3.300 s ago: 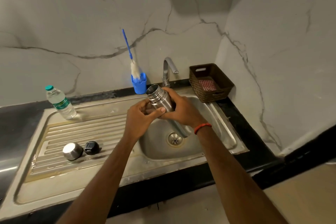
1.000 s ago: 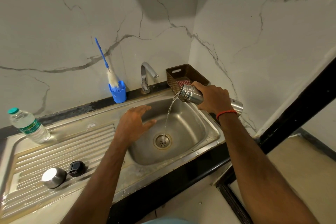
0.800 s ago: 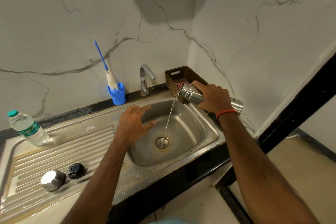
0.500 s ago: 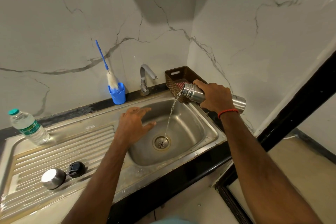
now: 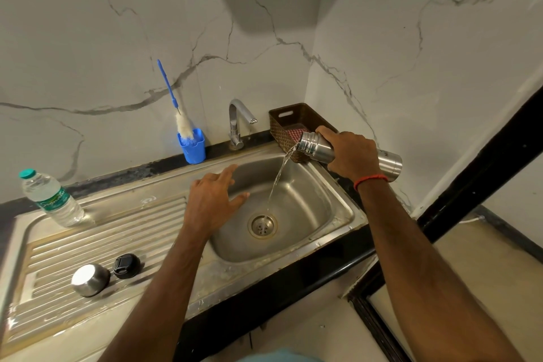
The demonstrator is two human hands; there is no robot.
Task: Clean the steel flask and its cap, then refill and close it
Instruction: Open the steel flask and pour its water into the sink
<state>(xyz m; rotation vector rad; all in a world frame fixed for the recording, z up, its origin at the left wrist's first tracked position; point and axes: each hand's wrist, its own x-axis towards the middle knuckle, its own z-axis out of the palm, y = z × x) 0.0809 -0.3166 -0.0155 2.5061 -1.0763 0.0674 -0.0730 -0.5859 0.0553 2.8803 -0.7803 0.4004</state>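
My right hand (image 5: 351,153) grips the steel flask (image 5: 316,147) round its middle and holds it nearly level over the right rim of the sink (image 5: 338,232), mouth to the left. A thin stream of water (image 5: 276,182) runs from the mouth down to the drain (image 5: 262,225). My left hand (image 5: 213,200) hovers over the left side of the basin, fingers spread and holding nothing. On the ribbed draining board (image 5: 97,232) lie the steel cup cap (image 5: 90,279) and the black stopper (image 5: 127,265), side by side.
A plastic water bottle (image 5: 51,198) with a green cap stands at the back left of the board. A blue cup (image 5: 192,145) holds a bottle brush (image 5: 176,109) by the wall. The tap (image 5: 238,122) stands behind the basin, a brown basket (image 5: 293,123) to its right.
Since 3.3 s ago my left hand let go of the flask and my right hand carried it right and tipped it. Over the last second water keeps pouring; the hands hardly moved.
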